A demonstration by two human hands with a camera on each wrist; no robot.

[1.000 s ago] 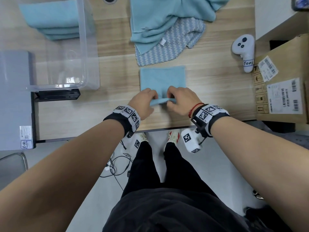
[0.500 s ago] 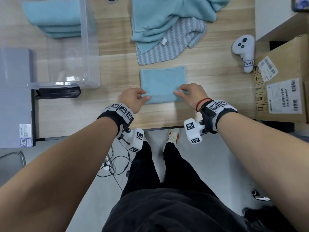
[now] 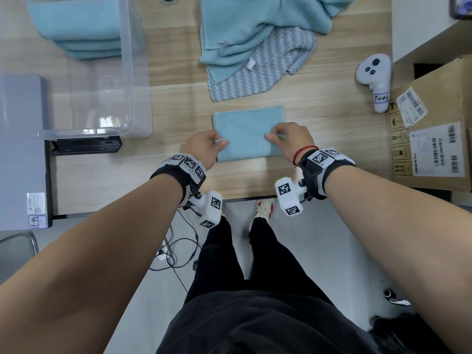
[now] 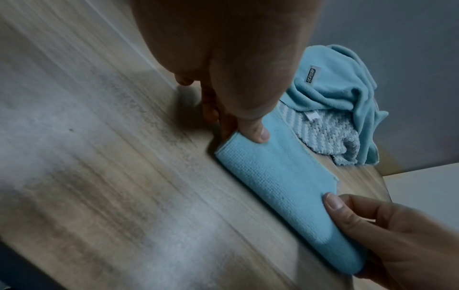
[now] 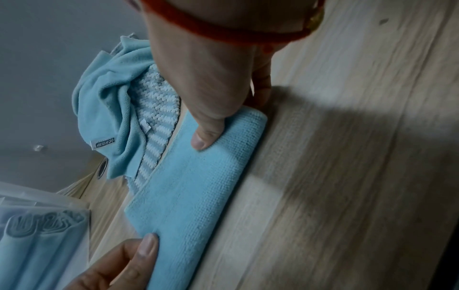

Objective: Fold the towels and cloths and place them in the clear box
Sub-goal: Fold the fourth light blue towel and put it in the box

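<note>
A folded light blue cloth [image 3: 247,134] lies flat on the wooden table [image 3: 178,111]. My left hand [image 3: 221,142] pinches its left edge, with the thumb [image 4: 255,133] on top of the cloth [image 4: 285,186]. At the right edge my right hand [image 3: 270,136] pinches it the same way, thumb [image 5: 206,137] pressed on the cloth [image 5: 198,196]. The fingers beneath are mostly hidden. The clear box [image 3: 132,72] stands at the back left and holds folded blue towels [image 3: 81,29]. Behind the cloth, a crumpled light blue towel [image 3: 255,26] lies over a grey-and-white zigzag cloth [image 3: 258,75].
A white controller [image 3: 375,80] lies at the right, next to a cardboard box [image 3: 434,129]. A grey flat device [image 3: 20,149] sits at the left, and a black device [image 3: 86,146] lies in front of the clear box. The table's near edge [image 3: 153,208] is by my wrists.
My hands slid apart from the middle of the cloth's near edge to its left and right sides. The raised near edge now lies flat.
</note>
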